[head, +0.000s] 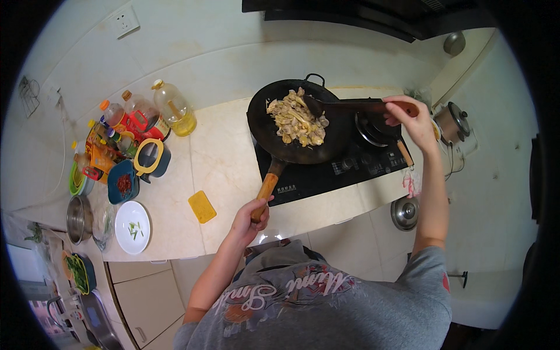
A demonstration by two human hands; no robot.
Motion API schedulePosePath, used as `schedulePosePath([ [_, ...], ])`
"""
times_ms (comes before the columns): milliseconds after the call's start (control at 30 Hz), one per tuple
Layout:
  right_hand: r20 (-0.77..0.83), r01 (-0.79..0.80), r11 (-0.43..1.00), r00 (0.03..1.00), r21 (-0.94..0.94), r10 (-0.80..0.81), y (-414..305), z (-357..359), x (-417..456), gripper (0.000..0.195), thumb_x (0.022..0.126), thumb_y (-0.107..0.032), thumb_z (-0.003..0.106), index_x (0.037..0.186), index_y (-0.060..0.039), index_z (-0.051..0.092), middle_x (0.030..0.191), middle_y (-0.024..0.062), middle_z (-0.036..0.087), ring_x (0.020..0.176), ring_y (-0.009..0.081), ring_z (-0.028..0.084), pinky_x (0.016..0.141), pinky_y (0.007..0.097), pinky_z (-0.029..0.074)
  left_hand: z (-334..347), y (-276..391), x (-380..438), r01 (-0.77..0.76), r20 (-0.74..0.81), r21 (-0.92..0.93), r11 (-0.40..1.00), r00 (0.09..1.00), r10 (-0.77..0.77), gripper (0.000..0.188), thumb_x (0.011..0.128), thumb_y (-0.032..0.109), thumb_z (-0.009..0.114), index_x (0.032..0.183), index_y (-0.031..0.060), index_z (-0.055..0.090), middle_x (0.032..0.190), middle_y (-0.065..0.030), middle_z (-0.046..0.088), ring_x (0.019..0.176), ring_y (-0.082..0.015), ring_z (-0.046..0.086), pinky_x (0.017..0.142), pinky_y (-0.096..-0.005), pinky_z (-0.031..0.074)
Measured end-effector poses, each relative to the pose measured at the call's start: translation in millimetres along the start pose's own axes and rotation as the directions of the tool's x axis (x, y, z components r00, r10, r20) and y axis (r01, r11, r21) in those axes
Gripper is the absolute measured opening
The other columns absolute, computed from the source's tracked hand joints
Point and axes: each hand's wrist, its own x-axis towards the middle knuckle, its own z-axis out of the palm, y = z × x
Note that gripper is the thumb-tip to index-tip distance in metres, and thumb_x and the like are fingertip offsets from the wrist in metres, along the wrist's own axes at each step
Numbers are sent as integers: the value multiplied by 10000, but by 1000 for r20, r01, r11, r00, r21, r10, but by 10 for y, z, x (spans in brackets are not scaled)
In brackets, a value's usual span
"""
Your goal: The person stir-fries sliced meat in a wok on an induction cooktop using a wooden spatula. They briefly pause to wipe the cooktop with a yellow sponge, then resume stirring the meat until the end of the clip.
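Observation:
My left hand [250, 220] grips the wooden handle [266, 189] of a black wok [280, 151], which sits on the left side of a black gas cooktop [315, 181]. In my right hand [413, 122] is a dark spatula [350, 106] with a wooden end; its head reaches into the wok, against the food. That food is a heap of pale, yellowish chopped meat pieces [297, 124], with strips that look like ginger among them. The spatula's head partly covers the heap's right edge.
Left on the counter lie a yellow sponge cloth [202, 207], a white plate [127, 240] with cut green pieces, a blue container [114, 192] of dried red chillies, an oil jug [181, 122] and several bottles. A range hood [367, 17] overhangs the cooktop; a second wooden handle [404, 153] sticks out at right.

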Motion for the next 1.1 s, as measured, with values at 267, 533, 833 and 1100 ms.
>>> schedulePosePath([
  [267,-63,-331,925,935,188,348,1116,-497,765,295,877,-214,599,1082,-3,616,870,100,659,711,149,641,657,255,545,26,-17,12,-16,15,-16,1000,1000,17,406,879,280,512,1163,-10,488,573,2,428,430,-88,347,409,-219,248],
  [533,301,-519,626,853,582,426,2080,230,969,308,889,-223,604,1135,-38,589,895,126,663,793,162,666,674,237,564,58,-2,-32,-50,-8,-30,998,999,50,361,892,253,494,1137,-12,488,559,2,423,416,-85,342,406,-216,257],
  [833,314,-176,975,941,139,125,774,-12,272,233,867,-139,625,1055,-3,644,841,77,650,730,112,618,698,242,524,75,11,-18,-35,-5,2,999,999,35,404,878,274,510,1153,-21,484,554,-4,426,416,-91,341,409,-221,256],
  [1100,357,422,861,880,-284,-314,18,12,-680,207,774,-57,693,981,-62,679,814,59,636,659,179,560,543,274,441,25,15,-12,-10,29,-1,1000,1000,10,408,884,284,508,1163,-13,483,561,-8,423,422,-93,338,416,-223,257],
])
